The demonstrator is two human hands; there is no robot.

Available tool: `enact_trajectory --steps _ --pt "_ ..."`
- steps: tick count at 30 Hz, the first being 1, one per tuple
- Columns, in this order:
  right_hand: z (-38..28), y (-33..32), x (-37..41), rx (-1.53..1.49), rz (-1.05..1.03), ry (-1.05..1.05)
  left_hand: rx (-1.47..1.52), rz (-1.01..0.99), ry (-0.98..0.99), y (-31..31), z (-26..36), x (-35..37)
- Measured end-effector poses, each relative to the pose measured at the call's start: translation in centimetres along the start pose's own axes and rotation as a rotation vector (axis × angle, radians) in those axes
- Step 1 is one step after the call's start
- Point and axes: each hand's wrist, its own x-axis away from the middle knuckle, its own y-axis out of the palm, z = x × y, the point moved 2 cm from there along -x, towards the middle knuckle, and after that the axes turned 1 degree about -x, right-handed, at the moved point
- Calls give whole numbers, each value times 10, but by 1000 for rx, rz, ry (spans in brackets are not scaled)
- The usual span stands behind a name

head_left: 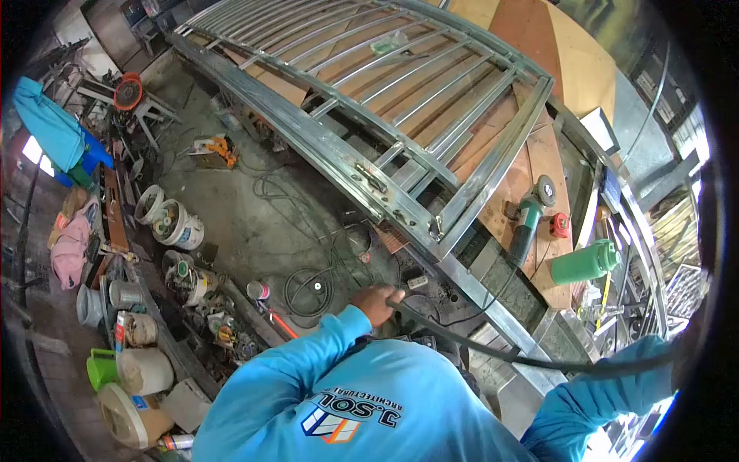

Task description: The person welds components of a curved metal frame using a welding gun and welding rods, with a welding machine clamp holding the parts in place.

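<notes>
Left hand: our left hand is clenched around the black cable, low in the middle of the view, above the floor.
Black cable: from this fist it runs to the right, across our chest, toward the right sleeve.
Right hand: it is lost in the dark rim at the right, so we cannot tell what its fingers do.
Steel gate frame: the steel gate frame lies flat on the bench, and its near corner is just beyond the fist.
Risk of snagging: we judge that a pull could catch the cable on that corner, or drag the angle grinder off the bench.
Risk of tripping: a wire coil lies on the floor near the fist, and a foot could hook in it.
White buckets: two white buckets at the far left hold round pieces (maybe discs, too small to tell).
Green bucket: the green bucket stands at the near left, and its inside is hidden.
Green bottle: the green bottle lies on its side at the right and could roll if the cable brushes it.
</notes>
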Motion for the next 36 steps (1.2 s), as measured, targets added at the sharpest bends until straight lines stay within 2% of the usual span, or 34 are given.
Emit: enact_trajectory --steps 3,6,10,13,15,18,21,22,23,24,27,28,31,32,34,35,36 --pt "40 1 21 108 34 89 143 -12 44 -36 18 -10" --pt "97 8 67 114 -1 317 29 62 56 -51 63 -22" --pt "161 29 133 16 -177 737 127 78 -146 -39 88 -39" --pt "184 42 147 -193 -440 1239 157 109 -190 -33 97 -49" --pt "209 45 167 -294 -489 1319 144 131 -186 -40 116 -57" --pt "242 64 197 -471 -595 1368 -71 107 -284 -42 127 -65" --pt "271 80 225 -521 -718 1358 -137 36 -427 -47 140 -72" --pt "279 86 231 -510 -766 1346 -127 33 -422 -50 150 -75" --pt "288 91 238 -499 -815 1332 27 66 -456 -46 147 -77" --pt "297 96 247 -534 -810 1197 181 100 -490 -39 141 -73" --pt "316 110 258 -529 -903 1080 213 113 -545 -30 130 -67" --pt "320 113 260 -538 -915 1123 44 72 -518 -32 138 -64" --pt "335 125 268 -500 -1006 1037 134 19 -555 -36 150 -75" --pt "337 130 266 -483 -1021 1033 118 38 -415 -38 151 -79" --pt "341 139 265 -509 -1063 1101 71 40 -355 -37 153 -80" --pt "343 142 267 -519 -1086 1138 41 24 -436 -35 155 -77" --pt "345 145 272 -527 -1066 1060 13 8 -518 -33 157 -72"
